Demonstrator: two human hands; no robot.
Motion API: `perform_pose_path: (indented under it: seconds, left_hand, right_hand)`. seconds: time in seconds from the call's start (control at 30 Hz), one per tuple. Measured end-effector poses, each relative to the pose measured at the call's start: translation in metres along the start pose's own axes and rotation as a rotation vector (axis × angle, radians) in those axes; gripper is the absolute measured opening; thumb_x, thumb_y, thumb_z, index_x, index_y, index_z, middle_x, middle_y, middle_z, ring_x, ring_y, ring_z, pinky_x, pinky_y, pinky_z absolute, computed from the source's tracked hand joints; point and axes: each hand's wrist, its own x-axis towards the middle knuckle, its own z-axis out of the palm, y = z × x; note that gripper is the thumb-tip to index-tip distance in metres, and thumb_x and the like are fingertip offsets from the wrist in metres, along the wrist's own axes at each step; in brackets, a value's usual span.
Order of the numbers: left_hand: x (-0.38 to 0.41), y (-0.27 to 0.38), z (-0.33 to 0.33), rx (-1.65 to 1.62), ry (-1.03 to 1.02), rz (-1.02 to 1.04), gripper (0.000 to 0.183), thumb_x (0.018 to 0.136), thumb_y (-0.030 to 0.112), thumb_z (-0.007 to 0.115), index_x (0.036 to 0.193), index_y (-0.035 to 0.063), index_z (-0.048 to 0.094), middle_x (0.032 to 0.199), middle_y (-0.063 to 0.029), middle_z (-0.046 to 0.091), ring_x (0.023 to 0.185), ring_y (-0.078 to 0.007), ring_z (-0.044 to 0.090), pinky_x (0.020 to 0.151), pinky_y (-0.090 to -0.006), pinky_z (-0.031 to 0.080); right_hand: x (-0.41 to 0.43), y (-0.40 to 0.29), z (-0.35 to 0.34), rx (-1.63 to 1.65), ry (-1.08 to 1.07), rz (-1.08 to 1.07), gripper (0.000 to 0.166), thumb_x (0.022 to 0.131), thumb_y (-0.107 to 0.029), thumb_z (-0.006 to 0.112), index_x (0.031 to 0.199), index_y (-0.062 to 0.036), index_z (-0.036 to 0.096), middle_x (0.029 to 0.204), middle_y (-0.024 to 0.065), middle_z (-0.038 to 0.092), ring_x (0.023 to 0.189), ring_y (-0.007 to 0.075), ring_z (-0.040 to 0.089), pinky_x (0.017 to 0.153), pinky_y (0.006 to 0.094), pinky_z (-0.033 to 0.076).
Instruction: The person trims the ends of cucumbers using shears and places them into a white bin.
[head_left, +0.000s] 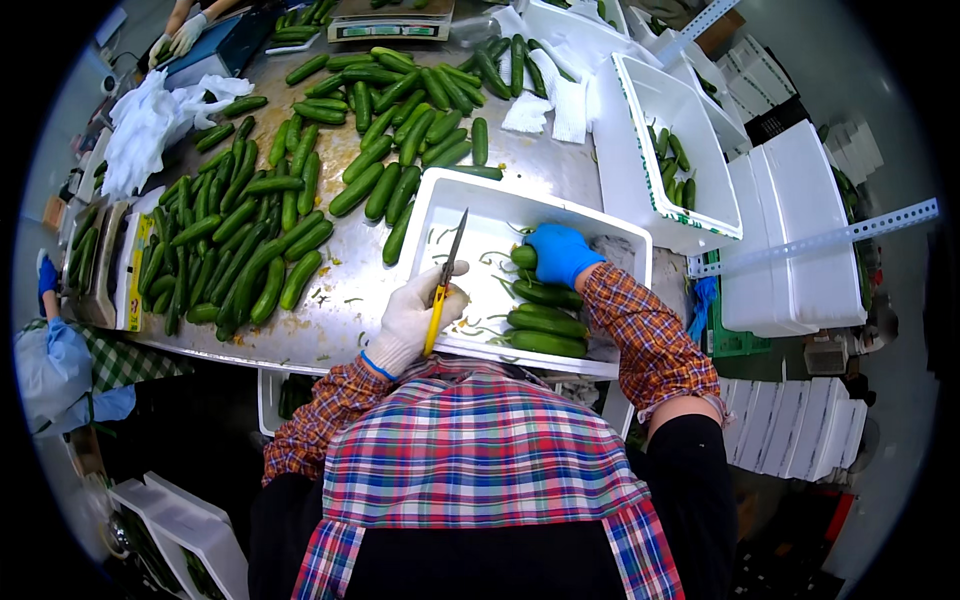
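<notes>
In front of me a white foam box (525, 193) stands on the metal table. My left hand (412, 311), in a white knit glove, grips yellow-handled scissors (435, 322) at the box's left side, their dark blades pointing up and away from me. My right hand (559, 253), in a blue glove, is inside the box with its fingers on a cucumber (523, 257), whose end shows at the left. Several more cucumbers (547, 322) lie in a row below that hand. Thin green stem trimmings (472, 328) are scattered on the box floor.
A large pile of cucumbers (232, 240) covers the table (352, 292) at left, with more (409, 112) beyond the box. A taller foam box (637, 135) holding cucumbers stands at right, near a perforated metal strut (825, 244). Digital scale (390, 22) and a co-worker's gloved hands (184, 37) are at the far side.
</notes>
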Motion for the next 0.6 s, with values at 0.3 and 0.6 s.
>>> perform_pose_path:
  seconds: [0.3, 0.6]
  left_hand:
    - [-0.006, 0.004, 0.001, -0.058, -0.044, 0.005, 0.049, 0.088, 0.008, 0.066, 0.131, -0.006, 0.049, 0.085, -0.0001, 0.058, 0.072, -0.0048, 0.052, 0.065, -0.0185, 0.042]
    - [-0.004, 0.012, 0.002, -0.113, 0.039, -0.045, 0.048, 0.086, 0.01, 0.065, 0.13, -0.003, 0.05, 0.087, -0.0014, 0.058, 0.074, -0.008, 0.056, 0.069, -0.0199, 0.046]
  right_hand:
    - [-0.039, 0.027, 0.0, 0.385, 0.212, -0.141, 0.041, 0.07, -0.019, 0.072, 0.109, -0.009, 0.066, 0.108, 0.0213, 0.064, 0.098, 0.0365, 0.062, 0.086, 0.0436, 0.051]
    - [-0.055, 0.005, -0.025, 1.277, 0.323, 0.019, 0.047, 0.079, -0.015, 0.068, 0.124, -0.0042, 0.058, 0.108, 0.0124, 0.066, 0.097, 0.0274, 0.064, 0.09, 0.0377, 0.05]
